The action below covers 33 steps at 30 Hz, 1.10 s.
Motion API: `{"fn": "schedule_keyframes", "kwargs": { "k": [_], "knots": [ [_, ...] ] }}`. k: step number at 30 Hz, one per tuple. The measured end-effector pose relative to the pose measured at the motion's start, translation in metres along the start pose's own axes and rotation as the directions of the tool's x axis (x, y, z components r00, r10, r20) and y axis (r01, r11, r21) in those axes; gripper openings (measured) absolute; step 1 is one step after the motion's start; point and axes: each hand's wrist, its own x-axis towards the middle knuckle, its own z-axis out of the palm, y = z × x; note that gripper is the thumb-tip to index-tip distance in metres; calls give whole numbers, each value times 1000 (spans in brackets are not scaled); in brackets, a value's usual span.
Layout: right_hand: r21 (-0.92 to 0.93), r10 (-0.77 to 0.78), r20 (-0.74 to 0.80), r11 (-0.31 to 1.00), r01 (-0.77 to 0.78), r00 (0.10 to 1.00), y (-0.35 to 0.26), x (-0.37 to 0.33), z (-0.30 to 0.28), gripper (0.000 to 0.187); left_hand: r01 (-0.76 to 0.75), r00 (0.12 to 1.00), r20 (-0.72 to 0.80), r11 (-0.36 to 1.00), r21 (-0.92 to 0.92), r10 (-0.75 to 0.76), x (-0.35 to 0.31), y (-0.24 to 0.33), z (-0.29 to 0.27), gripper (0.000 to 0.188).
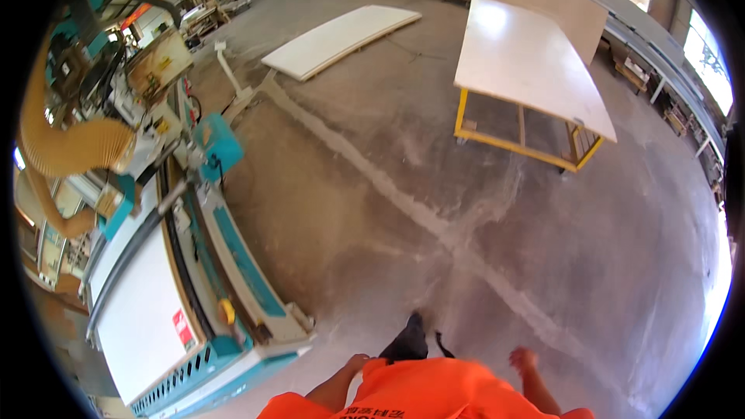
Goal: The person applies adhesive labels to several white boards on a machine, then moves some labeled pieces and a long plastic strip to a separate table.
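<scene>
My left hand [357, 363] hangs low beside my dark trouser leg, at the edge of my orange shirt [434, 392]. Its fingers are mostly hidden, so its state is unclear. Out to the right of the shirt, my right hand [524, 358] hangs over the concrete floor with its fingers loosely apart. Nothing shows in it. One leg with a dark shoe [416, 321] reaches forward. Closest on my left is a large white and teal panel-working machine [248, 264], apart from my left hand, with a white panel [143, 302] lying on its bed.
A yellow-framed cart [516, 157] carries white panels [528, 54] ahead to the right. Another low white panel stack [341, 39] lies farther off. A pale filled strip [388, 186] crosses the floor. A tan ribbed hose [77, 143] hangs by the machine. Long racks [660, 70] line the right wall.
</scene>
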Motion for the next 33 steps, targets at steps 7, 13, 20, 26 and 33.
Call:
{"fn": "schedule_keyframes", "kwargs": {
  "k": [7, 13, 20, 26, 33],
  "knots": [
    [-502, -61, 209, 850, 160, 976, -136, 38, 136, 39, 73, 951, -283, 982, -173, -121, 122, 163, -267, 50],
    [-391, 83, 278, 920, 33, 957, -249, 236, 150, 19, -90, 913, -408, 961, -261, -26, 184, 233, -377, 45],
    [-261, 165, 533, 965, -24, 830, -437, 526, 170, 10, 67, 961, -224, 920, -387, -164, 265, 245, -344, 36],
    [-286, -193, 313, 915, 286, 930, -707, 502, 413, 7, 395, 874, -140, 847, -357, -466, 262, 253, -349, 34],
    [-512, -257, 831, -699, 500, 493, -735, 613, 475, 15, 251, 938, -202, 953, -172, -283, 442, 288, -629, 32]
  ]
}}
